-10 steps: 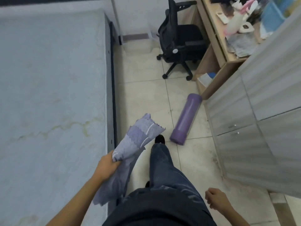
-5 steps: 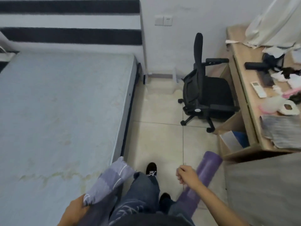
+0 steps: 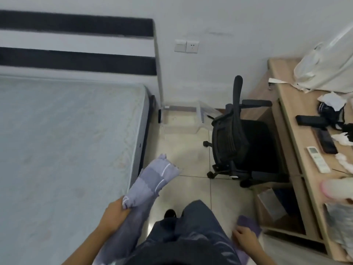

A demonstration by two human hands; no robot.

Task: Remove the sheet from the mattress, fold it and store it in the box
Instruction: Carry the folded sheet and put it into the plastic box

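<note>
Since half a second ago the view sits closer to the far wall: the chair (image 3: 242, 142) and the clear box (image 3: 183, 121) now lie nearer mid-frame, the left hand (image 3: 114, 217) has risen from the bottom edge to lower centre-left, and the right hand (image 3: 245, 239) has dropped from mid-frame to the lower right, beside the leg

The left hand is closed in a fist around the folded sheet (image 3: 150, 182), a lilac bundle with paler bands and thin white lines. One end sticks up and to the right from the fist, over the floor (image 3: 191, 161) just beside the mattress (image 3: 66, 150) edge; the rest hangs down past the wrist toward the bottom of the frame. The right hand hangs with fingers loosely curled, gripping nothing, in front of the end of a purple roll (image 3: 248, 222) on the floor; whether it touches the roll I cannot tell

The mattress fills the left half of the frame, bare and pale blue. Behind it, upper left, is a headboard (image 3: 76, 41) in white and black stripes. The box stands on the floor against the wall, centre frame, between the bed corner and the black chair. A wooden worktop (image 3: 294, 115) runs down the right edge, carrying a remote (image 3: 318, 159), dark gadgets and crumpled white paper. A wall socket (image 3: 186, 46) sits upper centre
</note>
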